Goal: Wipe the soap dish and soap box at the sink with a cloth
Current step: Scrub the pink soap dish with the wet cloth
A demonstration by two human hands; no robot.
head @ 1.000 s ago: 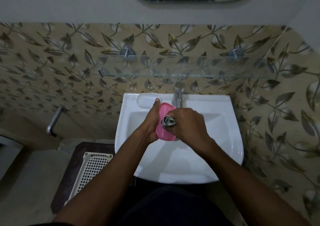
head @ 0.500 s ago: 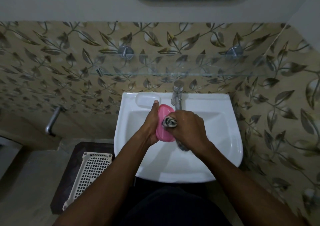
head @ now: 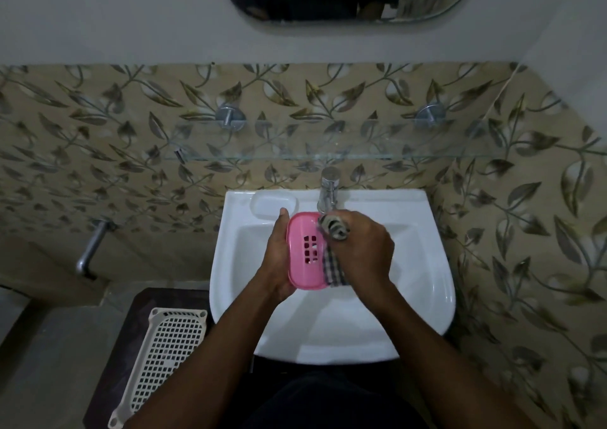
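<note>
The pink soap box (head: 307, 251) is gripped by the left hand (head: 277, 258); a checked cloth (head: 333, 231) is clutched in the right hand (head: 364, 248), its fingers hidden.

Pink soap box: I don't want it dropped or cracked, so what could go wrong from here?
The left hand holds the pink perforated plastic soap box from one side above the white ceramic sink; a hard rub could knock it into the basin. The right hand, gripping the checked cloth, is close to the chrome tap and might bump it.
</note>
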